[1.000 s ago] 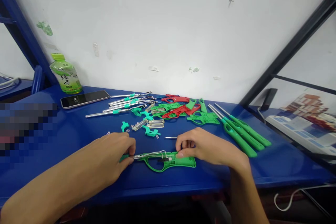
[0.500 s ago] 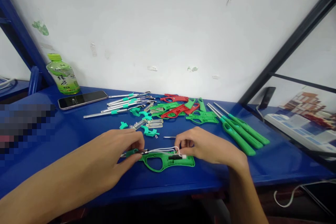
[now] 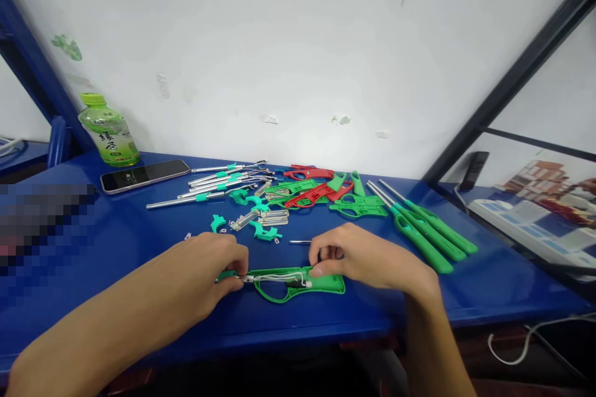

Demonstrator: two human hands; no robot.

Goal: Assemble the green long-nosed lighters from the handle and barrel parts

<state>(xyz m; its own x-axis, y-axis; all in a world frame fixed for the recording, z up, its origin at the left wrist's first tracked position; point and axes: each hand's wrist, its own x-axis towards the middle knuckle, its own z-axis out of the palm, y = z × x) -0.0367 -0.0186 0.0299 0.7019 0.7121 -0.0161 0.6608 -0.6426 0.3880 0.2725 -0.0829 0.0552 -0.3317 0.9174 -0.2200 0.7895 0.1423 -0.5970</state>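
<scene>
In front of me a green lighter handle half (image 3: 330, 284) lies on the blue table, its hollow side up. My left hand (image 3: 216, 263) is closed in a pinch on a metal lighter tube with a teal collar (image 3: 226, 275) at the shell's left end; most of the tube is hidden behind the hand. White wires (image 3: 277, 277) run from there along the shell to a black igniter (image 3: 295, 284) with a white end. With the thumb on its upper edge, my right hand (image 3: 347, 254) grips the shell's right part. A thin metal rod (image 3: 299, 242) lies just beyond it.
Behind the hands lie teal triggers (image 3: 267, 232), clear fuel tanks (image 3: 274, 217), metal tubes with wires (image 3: 209, 196), and red shells (image 3: 310, 173) among green ones. Three lighters with green handles (image 3: 423, 239) lie right. A phone (image 3: 145, 175) and a bottle (image 3: 110, 136) stand back left.
The black igniter and white wires have moved left and down, into the shell. My left hand has shifted slightly left with the tube; my right hand has let go of the wires and presses the shell.
</scene>
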